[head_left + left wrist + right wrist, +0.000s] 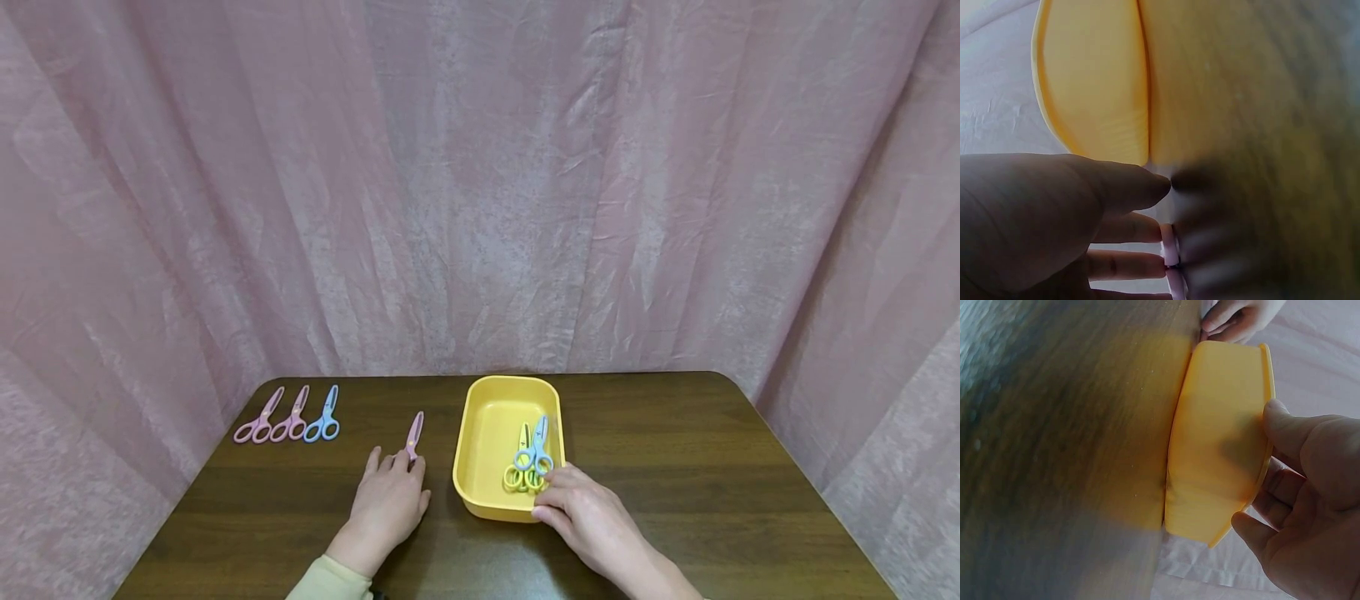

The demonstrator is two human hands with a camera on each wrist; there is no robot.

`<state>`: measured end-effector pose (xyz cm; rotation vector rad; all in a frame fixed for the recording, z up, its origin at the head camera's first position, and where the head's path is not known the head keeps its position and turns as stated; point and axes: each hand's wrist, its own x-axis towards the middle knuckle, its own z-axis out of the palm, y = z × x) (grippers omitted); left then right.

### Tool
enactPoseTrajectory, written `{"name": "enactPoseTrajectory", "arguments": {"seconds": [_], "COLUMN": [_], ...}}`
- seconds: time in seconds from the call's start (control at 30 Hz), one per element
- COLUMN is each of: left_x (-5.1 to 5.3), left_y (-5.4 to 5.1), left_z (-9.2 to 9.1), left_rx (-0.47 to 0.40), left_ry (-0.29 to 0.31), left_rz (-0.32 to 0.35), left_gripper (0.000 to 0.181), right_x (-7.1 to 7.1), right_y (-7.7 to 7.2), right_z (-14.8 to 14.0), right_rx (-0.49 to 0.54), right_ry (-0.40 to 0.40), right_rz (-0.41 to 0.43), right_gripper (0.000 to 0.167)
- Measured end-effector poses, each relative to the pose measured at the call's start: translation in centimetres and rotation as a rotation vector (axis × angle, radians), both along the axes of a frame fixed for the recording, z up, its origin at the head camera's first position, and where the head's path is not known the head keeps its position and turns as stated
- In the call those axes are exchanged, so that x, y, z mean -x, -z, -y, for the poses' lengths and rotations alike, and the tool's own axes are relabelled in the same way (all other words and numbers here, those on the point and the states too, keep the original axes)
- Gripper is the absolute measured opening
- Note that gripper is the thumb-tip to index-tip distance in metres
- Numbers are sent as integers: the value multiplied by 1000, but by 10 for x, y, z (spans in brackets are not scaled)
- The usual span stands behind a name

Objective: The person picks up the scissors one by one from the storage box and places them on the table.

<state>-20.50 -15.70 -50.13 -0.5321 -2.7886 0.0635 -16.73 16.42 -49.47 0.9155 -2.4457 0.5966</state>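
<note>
My left hand (390, 500) lies over the handles of a pair of pink scissors (415, 431), its fingertips on them and the blade pointing away. In the left wrist view the fingers look fairly straight, touching the pink handle loops (1170, 245). At the near right corner of a yellow tray (480, 508), my right hand (592, 518) pinches the rim. The right wrist view has the thumb on the tray's outer wall (1219, 425) and other fingers over the rim. Inside the tray, blue scissors (534, 455) lie across yellow-green scissors (513, 477), partly covering them.
At the table's far left lie two pairs of pink scissors (262, 427) and one pair of blue scissors (323, 429) in a row. Brown wooden table (675, 467) extends to both sides of the tray. A pink curtain (480, 208) hangs behind its back edge.
</note>
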Motion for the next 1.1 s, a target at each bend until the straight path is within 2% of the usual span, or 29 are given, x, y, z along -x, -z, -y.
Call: {"name": "enactPoseTrajectory", "arguments": {"seconds": [0.3, 0.77, 1.1], "left_x": [7, 12, 15], "left_y": [-3, -4, -6], "left_z": [3, 6, 6], "left_rx": [-17, -5, -8], "left_ry": [-24, -31, -60], "left_rz": [66, 44, 82], "left_gripper": [49, 50, 50], "right_x": [0, 0, -1], "right_y": [2, 2, 0], "right_z": [0, 0, 0], "right_rx": [-11, -7, -13], "right_ry": [0, 8, 2], "right_rz": [-12, -16, -1], "right_gripper": [17, 16, 16]}}
